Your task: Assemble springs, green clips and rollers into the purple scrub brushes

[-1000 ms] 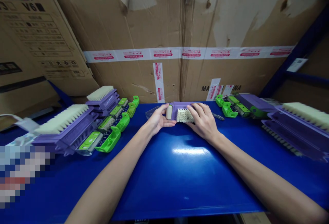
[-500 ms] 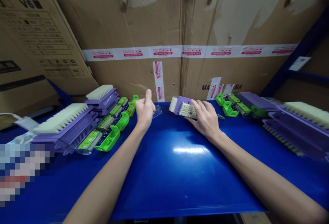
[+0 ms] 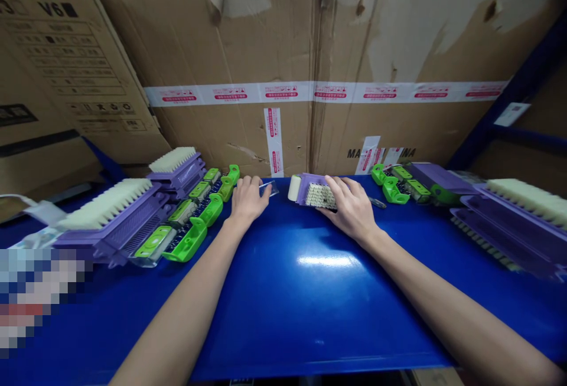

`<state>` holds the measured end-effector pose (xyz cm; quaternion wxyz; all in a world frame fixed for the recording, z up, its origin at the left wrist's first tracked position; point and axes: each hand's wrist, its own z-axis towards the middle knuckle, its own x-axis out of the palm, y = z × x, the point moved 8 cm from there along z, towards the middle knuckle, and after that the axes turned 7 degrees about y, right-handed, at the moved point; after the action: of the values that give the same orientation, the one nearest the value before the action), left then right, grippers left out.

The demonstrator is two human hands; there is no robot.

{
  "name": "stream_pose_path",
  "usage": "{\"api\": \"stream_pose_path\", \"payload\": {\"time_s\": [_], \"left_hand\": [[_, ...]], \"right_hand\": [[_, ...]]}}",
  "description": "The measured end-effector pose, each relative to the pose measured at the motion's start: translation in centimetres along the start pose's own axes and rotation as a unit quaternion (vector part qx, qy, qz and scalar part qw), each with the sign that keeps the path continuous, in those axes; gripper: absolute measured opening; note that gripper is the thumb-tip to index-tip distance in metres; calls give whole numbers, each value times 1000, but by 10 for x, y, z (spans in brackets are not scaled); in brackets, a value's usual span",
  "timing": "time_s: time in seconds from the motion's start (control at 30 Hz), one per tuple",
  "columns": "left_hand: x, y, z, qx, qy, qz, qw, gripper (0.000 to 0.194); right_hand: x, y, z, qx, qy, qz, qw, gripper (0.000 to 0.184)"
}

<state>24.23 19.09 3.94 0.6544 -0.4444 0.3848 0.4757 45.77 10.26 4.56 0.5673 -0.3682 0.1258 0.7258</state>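
A small purple brush head with cream bristles (image 3: 321, 195) lies tilted on the blue table. My right hand (image 3: 352, 206) is closed over its right end, thumb on the near side and fingers over the top. A cream block shows at the brush head's left end. To the left, my left hand (image 3: 248, 200) is palm down near the back of the table. Its thumb and bent fingers close around a clear plastic piece (image 3: 273, 187), partly hidden behind the thumb. A thin, pen-like item (image 3: 378, 203) lies just right of my right hand.
Purple blocks with cream bristles (image 3: 106, 203) and bright green clips (image 3: 190, 238) line the left side. More green clips (image 3: 394, 190) and a bristled purple part (image 3: 531, 197) stand at the right. Cardboard (image 3: 212, 132) walls the back; a white cable plug (image 3: 44, 212) lies far left.
My left hand has turned from thumb-up to palm down, its fingers now at the clear plastic piece. My right hand keeps its hold on the brush head, which has barely moved.
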Motion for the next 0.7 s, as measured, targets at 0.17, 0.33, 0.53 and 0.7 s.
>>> {"api": "stream_pose_path", "payload": {"time_s": [0.17,0.33,0.53,0.7], "left_hand": [[19,1,1,0,86,40,995,47],[17,-11,-2,27,97,28,994,42],[17,-20,-7,54,118,20,991,38],[21,-18,-7,57,108,-9,992,47]], "right_hand": [[1,3,1,-11,5,1,1000,64],[4,3,1,-14,17,11,1000,65],[5,4,1,-14,34,10,999,67],[7,6,1,-21,46,9,999,66]]}}
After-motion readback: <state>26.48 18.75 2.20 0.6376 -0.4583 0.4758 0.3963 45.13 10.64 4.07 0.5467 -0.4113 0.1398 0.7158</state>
